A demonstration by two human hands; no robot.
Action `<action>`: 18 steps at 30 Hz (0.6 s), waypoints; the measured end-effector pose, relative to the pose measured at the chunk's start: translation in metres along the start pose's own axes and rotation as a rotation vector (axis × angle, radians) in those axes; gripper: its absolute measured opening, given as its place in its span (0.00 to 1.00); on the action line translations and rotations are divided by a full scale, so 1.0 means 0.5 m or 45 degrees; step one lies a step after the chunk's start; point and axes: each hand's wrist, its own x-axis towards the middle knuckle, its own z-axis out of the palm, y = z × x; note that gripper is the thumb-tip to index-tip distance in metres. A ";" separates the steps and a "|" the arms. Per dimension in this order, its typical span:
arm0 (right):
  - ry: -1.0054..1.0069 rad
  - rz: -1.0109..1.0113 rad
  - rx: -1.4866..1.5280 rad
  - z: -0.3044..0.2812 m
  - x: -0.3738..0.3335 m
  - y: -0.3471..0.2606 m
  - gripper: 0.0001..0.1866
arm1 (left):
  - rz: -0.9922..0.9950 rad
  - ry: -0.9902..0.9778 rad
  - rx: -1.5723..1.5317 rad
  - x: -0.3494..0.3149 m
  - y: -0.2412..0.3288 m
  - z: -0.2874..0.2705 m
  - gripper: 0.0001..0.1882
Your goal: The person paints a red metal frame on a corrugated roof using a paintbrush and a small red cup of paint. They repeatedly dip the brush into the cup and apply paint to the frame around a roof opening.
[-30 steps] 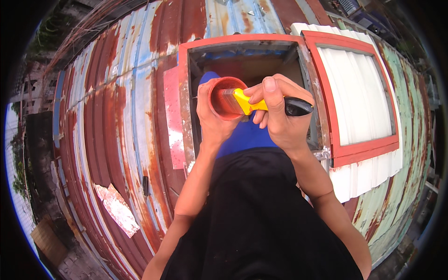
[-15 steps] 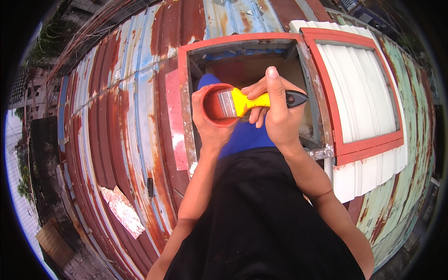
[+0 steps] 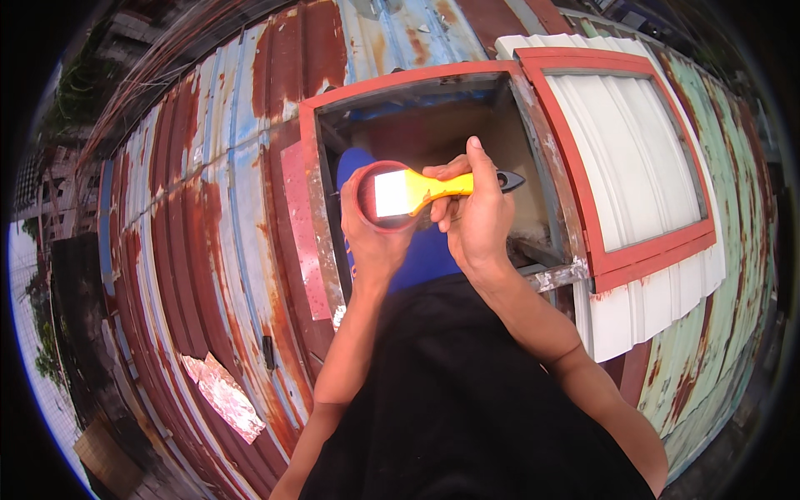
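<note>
My left hand (image 3: 377, 250) is wrapped round a round red paint cup (image 3: 364, 193), its mouth facing up at me. Over that mouth lies the shiny metal band of a paintbrush (image 3: 446, 185) with a yellow and black handle. The bristles are down in the cup, mostly hidden. Gripping the brush handle is my right hand (image 3: 483, 212), with its thumb on top pointing away from me. Both hands are held above a red-framed opening (image 3: 400, 75), with my blue-clad leg (image 3: 429, 254) beneath them.
A red-painted window frame (image 3: 596, 150) lies right of the opening on a white corrugated sheet (image 3: 642, 308). Rusty corrugated roofing (image 3: 187, 250) spreads to the left, with a torn reddish-white scrap (image 3: 225, 396) on it. Pale green roofing (image 3: 700, 350) borders the far right.
The brush has moved left, deeper over the cup, and its metal band now catches bright light. My right hand has shifted left with it. The left hand keeps its hold on the cup.
</note>
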 end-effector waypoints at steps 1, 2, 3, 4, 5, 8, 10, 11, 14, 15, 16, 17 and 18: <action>0.024 -0.004 -0.005 -0.006 0.004 0.001 0.26 | 0.042 -0.015 0.042 0.003 -0.002 0.002 0.38; 0.044 -0.003 -0.007 -0.011 0.010 0.003 0.26 | 0.083 -0.027 0.090 0.006 -0.004 0.000 0.38; 0.063 -0.001 -0.009 -0.017 0.015 0.005 0.26 | 0.080 -0.032 0.088 0.009 -0.009 -0.002 0.38; 0.082 -0.015 -0.026 -0.023 0.016 0.004 0.26 | 0.076 -0.036 0.086 0.011 -0.016 -0.004 0.38; 0.098 -0.032 -0.045 -0.029 0.019 0.001 0.27 | 0.076 -0.038 0.083 0.013 -0.022 -0.005 0.38; 0.088 -0.171 -0.204 -0.038 0.016 -0.009 0.28 | 0.036 -0.028 0.069 0.013 -0.031 -0.013 0.38; 0.038 -0.270 -0.324 -0.039 0.006 -0.016 0.28 | 0.126 -0.055 0.163 0.013 -0.026 -0.010 0.38; 0.012 -0.310 -0.369 -0.036 -0.002 -0.019 0.29 | 0.227 -0.091 0.237 0.017 -0.014 -0.003 0.38; -0.049 -0.358 -0.347 -0.007 -0.030 -0.013 0.26 | 0.297 -0.107 0.195 0.008 -0.013 0.016 0.38; -0.043 -0.447 -0.412 -0.008 -0.026 0.000 0.26 | 0.276 -0.102 0.127 0.001 -0.017 0.027 0.38; -0.034 -0.589 -0.417 -0.005 -0.019 0.011 0.26 | 0.213 -0.111 0.102 -0.003 -0.019 0.032 0.37; -0.016 -0.597 -0.451 -0.012 -0.013 0.017 0.26 | 0.147 -0.096 0.059 -0.007 -0.009 0.036 0.37; -0.001 -0.479 -0.330 -0.011 -0.018 0.014 0.27 | 0.116 -0.101 -0.005 -0.013 -0.021 0.041 0.37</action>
